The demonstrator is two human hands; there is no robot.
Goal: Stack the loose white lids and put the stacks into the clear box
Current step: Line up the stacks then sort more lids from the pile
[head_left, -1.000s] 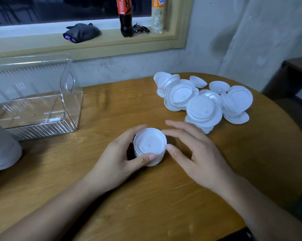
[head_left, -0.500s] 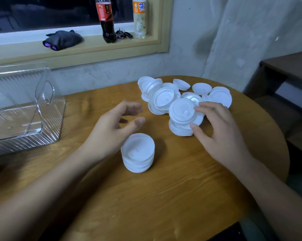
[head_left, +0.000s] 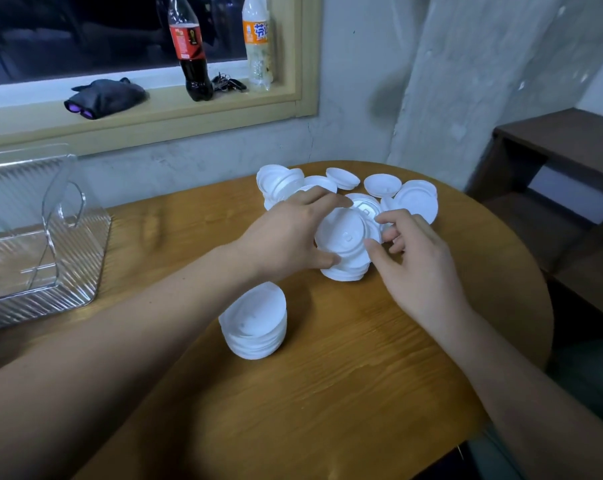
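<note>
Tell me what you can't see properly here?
Head view:
- Clear ribbed plastic box: cut off by the left edge.
- Loose white round lids: some hidden behind the left hand, so uncountable.
- Right hand: its grip on the lids is unclear; curled fingers hide it.

left hand (head_left: pixel 286 237) released stack (head_left: pixel 255 323), reached loose lids (head_left: pixel 345 244)

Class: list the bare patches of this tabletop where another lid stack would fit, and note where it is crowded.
Free: the near edge of the table, in front of the finished stack; the wood between the clear box and the loose lids. Crowded: the far side, where left hand and right hand work among the lids.
</note>
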